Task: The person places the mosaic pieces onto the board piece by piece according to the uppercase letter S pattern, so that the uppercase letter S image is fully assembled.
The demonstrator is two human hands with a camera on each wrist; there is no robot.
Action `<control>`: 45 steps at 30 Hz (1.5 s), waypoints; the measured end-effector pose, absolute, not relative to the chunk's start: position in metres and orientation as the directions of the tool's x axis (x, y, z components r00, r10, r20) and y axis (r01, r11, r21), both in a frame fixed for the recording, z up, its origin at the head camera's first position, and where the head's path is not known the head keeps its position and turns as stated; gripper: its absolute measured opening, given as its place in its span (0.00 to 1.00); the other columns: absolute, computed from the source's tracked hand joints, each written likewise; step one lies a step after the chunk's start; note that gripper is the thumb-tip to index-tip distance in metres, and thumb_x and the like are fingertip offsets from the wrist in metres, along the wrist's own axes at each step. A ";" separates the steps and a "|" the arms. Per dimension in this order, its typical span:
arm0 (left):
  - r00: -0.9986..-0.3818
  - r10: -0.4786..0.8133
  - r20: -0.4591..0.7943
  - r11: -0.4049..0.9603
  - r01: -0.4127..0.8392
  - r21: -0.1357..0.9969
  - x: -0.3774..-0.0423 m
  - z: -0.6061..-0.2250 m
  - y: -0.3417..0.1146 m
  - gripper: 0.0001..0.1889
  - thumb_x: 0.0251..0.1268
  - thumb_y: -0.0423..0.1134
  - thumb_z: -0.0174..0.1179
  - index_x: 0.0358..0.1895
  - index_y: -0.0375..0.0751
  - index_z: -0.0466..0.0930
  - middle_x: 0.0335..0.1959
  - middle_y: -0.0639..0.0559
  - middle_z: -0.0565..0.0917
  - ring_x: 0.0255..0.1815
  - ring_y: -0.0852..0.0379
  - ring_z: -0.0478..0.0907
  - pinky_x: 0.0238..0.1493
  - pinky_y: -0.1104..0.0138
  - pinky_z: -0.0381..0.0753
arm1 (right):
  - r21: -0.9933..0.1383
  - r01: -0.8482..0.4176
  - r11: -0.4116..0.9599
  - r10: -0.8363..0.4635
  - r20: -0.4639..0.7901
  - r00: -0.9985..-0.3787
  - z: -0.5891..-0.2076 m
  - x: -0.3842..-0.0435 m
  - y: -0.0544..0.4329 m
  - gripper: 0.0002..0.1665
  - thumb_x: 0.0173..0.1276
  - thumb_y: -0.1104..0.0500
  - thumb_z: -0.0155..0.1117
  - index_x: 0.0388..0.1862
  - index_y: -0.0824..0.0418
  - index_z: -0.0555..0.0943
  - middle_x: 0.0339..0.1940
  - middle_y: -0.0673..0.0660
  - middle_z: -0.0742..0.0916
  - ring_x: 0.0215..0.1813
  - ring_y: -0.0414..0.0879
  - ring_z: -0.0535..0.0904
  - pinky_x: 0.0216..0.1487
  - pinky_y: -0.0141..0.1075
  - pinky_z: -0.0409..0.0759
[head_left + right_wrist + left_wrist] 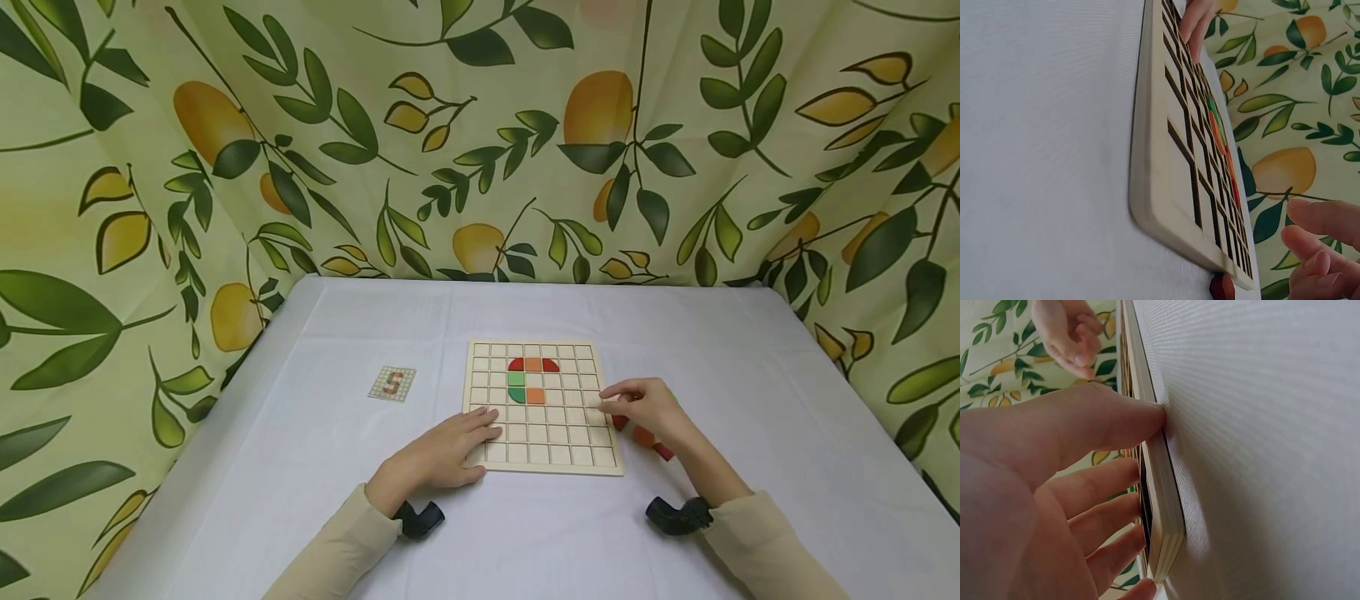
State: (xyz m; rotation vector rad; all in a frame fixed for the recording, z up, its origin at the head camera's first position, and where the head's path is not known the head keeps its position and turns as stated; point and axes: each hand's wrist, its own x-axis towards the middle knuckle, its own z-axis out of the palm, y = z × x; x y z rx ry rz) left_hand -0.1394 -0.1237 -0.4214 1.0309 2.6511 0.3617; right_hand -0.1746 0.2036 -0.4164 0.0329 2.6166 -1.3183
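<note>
A wooden grid board (547,455) lies on the table. Toward its far side sit red quarter-round pieces (551,365), orange squares (536,396), a light green square (516,379) and a dark green quarter-round (517,395). My left hand (446,448) rests on the board's near left part, fingers spread over the top; its thumb (1129,419) touches the side edge. Over the board's right edge hovers my right hand (647,408), thumb and forefinger loosely bent, with no piece visible between them. Partly hidden below it are loose red and orange pieces (642,437).
A small card (392,383) with a gridded S pattern lies left of the board. White cloth covers the table (315,350). A leaf-and-fruit patterned curtain (480,150) encloses the back and sides. Each wrist carries a black camera mount (678,515).
</note>
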 end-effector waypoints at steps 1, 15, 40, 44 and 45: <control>-0.709 0.687 -0.162 0.715 0.618 0.327 -0.139 -0.421 -0.124 0.29 0.65 0.43 0.57 0.69 0.41 0.67 0.76 0.46 0.62 0.79 0.47 0.56 0.78 0.54 0.59 | -0.791 0.113 0.601 -0.075 -0.197 -0.978 -0.416 -0.173 0.205 0.19 0.60 0.57 0.69 0.46 0.69 0.84 0.17 0.46 0.73 0.23 0.37 0.65 0.22 0.28 0.64; -0.702 0.695 -0.157 0.710 0.633 0.309 -0.139 -0.421 -0.123 0.28 0.69 0.46 0.55 0.70 0.41 0.67 0.76 0.46 0.62 0.79 0.48 0.56 0.78 0.54 0.59 | -0.799 0.089 0.595 -0.183 -0.242 -0.953 -0.420 -0.158 0.233 0.21 0.59 0.56 0.71 0.46 0.69 0.84 0.19 0.52 0.79 0.24 0.41 0.74 0.26 0.29 0.74; -0.696 0.701 -0.153 0.705 0.646 0.291 -0.139 -0.422 -0.123 0.27 0.69 0.46 0.55 0.70 0.45 0.67 0.76 0.46 0.62 0.79 0.47 0.56 0.78 0.54 0.60 | -0.761 -0.008 0.649 -0.295 -0.242 -0.925 -0.424 -0.140 0.269 0.23 0.55 0.58 0.74 0.47 0.70 0.84 0.24 0.52 0.81 0.25 0.35 0.70 0.24 0.25 0.69; -0.693 0.705 -0.152 0.702 0.652 0.287 -0.139 -0.422 -0.124 0.27 0.69 0.46 0.55 0.70 0.46 0.66 0.76 0.45 0.62 0.79 0.46 0.56 0.78 0.54 0.60 | -0.762 -0.020 0.647 -0.308 -0.237 -0.922 -0.426 -0.139 0.274 0.21 0.55 0.59 0.73 0.45 0.71 0.83 0.25 0.50 0.78 0.25 0.34 0.68 0.23 0.25 0.67; -0.692 0.706 -0.153 0.702 0.653 0.286 -0.139 -0.422 -0.124 0.27 0.69 0.46 0.55 0.70 0.46 0.66 0.76 0.45 0.62 0.79 0.46 0.56 0.78 0.54 0.60 | -0.761 -0.027 0.648 -0.313 -0.233 -0.921 -0.426 -0.139 0.276 0.21 0.55 0.60 0.73 0.45 0.71 0.84 0.24 0.50 0.78 0.25 0.33 0.68 0.23 0.25 0.66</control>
